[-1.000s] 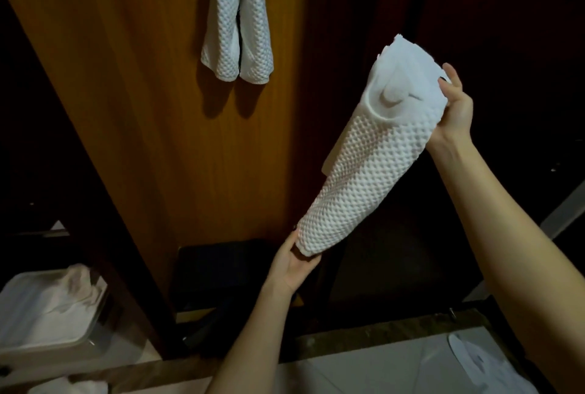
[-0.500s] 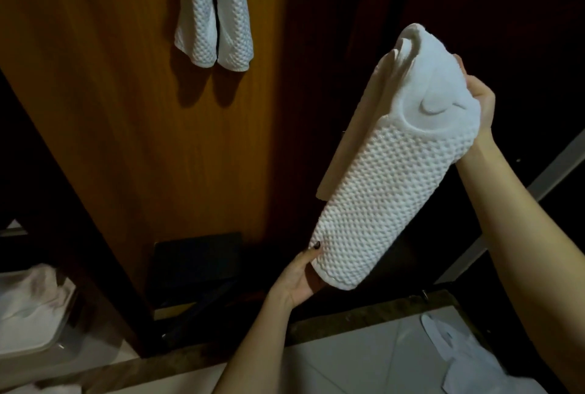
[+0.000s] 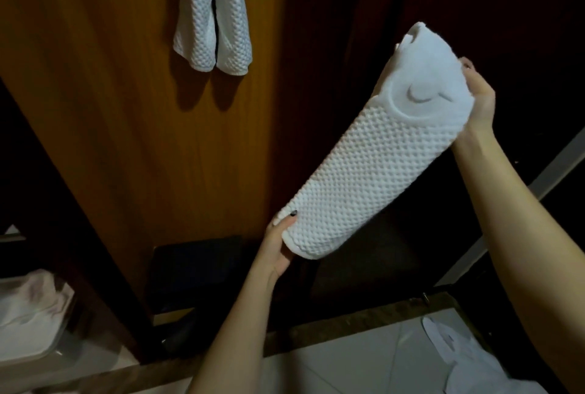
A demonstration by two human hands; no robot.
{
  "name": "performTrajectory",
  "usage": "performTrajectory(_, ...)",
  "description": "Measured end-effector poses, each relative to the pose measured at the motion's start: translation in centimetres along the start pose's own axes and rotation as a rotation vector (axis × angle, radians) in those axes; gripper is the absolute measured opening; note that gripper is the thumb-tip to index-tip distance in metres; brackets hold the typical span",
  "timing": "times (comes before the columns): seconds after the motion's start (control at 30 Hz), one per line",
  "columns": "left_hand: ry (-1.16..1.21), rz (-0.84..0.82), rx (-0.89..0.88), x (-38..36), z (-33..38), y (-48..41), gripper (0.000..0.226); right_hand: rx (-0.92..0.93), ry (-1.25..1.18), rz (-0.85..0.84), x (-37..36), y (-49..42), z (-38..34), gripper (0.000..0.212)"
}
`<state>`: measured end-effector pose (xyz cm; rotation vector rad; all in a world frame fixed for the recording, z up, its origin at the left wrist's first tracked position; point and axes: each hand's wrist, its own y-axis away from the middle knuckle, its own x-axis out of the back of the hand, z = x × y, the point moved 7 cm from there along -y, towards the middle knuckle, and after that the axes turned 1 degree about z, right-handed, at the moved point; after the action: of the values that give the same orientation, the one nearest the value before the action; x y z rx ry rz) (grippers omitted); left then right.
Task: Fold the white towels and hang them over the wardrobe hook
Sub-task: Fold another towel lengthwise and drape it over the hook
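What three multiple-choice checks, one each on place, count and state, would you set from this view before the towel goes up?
1. Where is the hung towel relative to the held towel?
A. Upper left, on the wooden panel
B. Directly below it
C. To its right

2. How many hands grip the held towel?
A. None
B. One
C. Two

3. What state is the held towel in?
A. Spread open flat
B. Folded into a long bundle, tilted
C. Hanging on the panel

Answers:
1 A: it hangs at the top left of the view, against the panel.
2 C: the left hand holds the lower end and the right hand holds the upper end.
3 B: it is a narrow bundle slanting up to the right.
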<state>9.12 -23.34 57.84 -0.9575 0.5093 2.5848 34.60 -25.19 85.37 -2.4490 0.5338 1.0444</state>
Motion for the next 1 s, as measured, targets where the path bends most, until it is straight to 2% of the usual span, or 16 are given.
performTrajectory(0.07,-0.111,0.138,-0.118,2.4,4.0,-0.3,0.036,0.023,0.069,0.021,0.1,-0.4,-0.1,0.016)
performTrajectory(0.13,-0.183,0.256,-0.259,4.5,9.7,-0.1,0.033,0.088,0.185,0.059,-0.4,-0.7,-0.1,0.043)
performTrajectory(0.2,-0.276,0.37,-0.354,6.2,15.4,0.3,0.029,0.096,0.225,0.027,-1.7,-0.8,0.8,0.073)
performTrajectory(0.27,-0.421,0.427,-0.417,6.7,21.0,1.0,0.017,0.098,0.253,0.012,-3.2,-0.8,1.9,0.086)
performTrajectory(0.33,-0.602,0.433,-0.503,6.1,26.4,1.6,0.009,0.112,0.259,0.018,-5.0,-1.0,2.9,0.087)
performTrajectory(0.47,-0.861,0.528,-0.663,4.5,34.9,3.3,0.014,0.147,0.246,-0.019,-9.3,-1.7,4.0,0.079)
performTrajectory(0.57,-0.993,0.571,-0.646,4.1,37.7,2.9,0.032,0.162,0.213,-0.084,-13.0,-2.4,4.7,0.072)
performTrajectory(0.67,-1.115,0.598,-0.566,3.3,37.1,1.6,0.044,0.158,0.211,-0.16,-17.0,-2.7,5.8,0.066)
performTrajectory(0.73,-1.113,0.523,-0.603,1.4,35.7,0.8,0.045,0.167,0.265,-0.21,-19.3,-2.8,7.0,0.061)
performTrajectory(0.83,-0.909,0.261,-0.728,-3.3,33.6,0.1,0.037,0.197,0.432,-0.331,-22.0,-2.5,9.1,0.053)
performTrajectory(0.93,-0.813,0.071,-0.704,-7.3,33.2,-0.3,0.042,0.175,0.562,-0.445,-23.1,-2.1,11.0,0.049)
performTrajectory(1.0,-0.789,0.004,-0.705,-8.6,33.8,-0.9,0.043,0.132,0.583,-0.469,-22.9,-2.4,11.7,0.044)
